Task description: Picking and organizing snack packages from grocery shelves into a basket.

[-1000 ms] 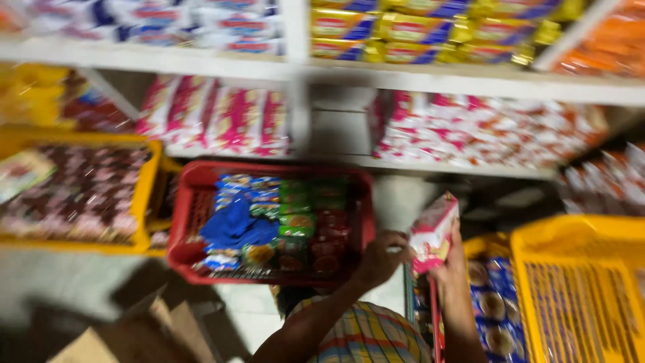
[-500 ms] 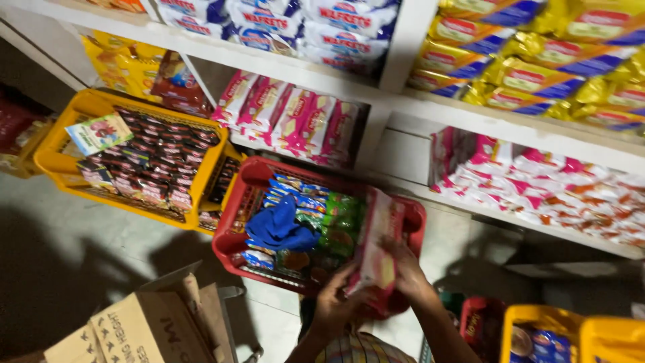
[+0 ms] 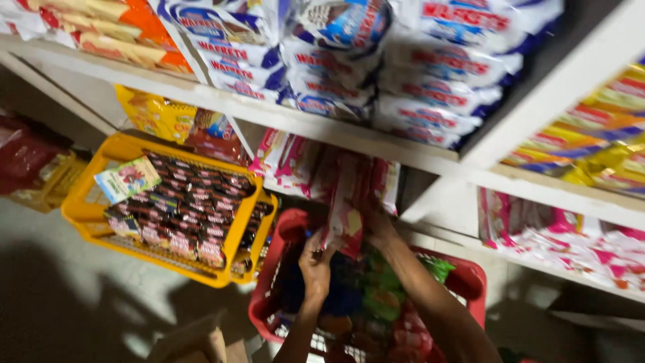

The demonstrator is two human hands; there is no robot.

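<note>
Blur hides both fingers' detail: left hand (image 3: 314, 263) and right hand (image 3: 376, 225) each grip the pink-white packet (image 3: 346, 215) above the red basket (image 3: 285, 259).

Both hands, left hand (image 3: 316, 263) and right hand (image 3: 376, 225), are gripping a pink-and-white plastic snack packet (image 3: 346, 218) over a red plastic basket (image 3: 470, 279), beside a yellow plastic basket (image 3: 84, 212) of dark packets.
</note>
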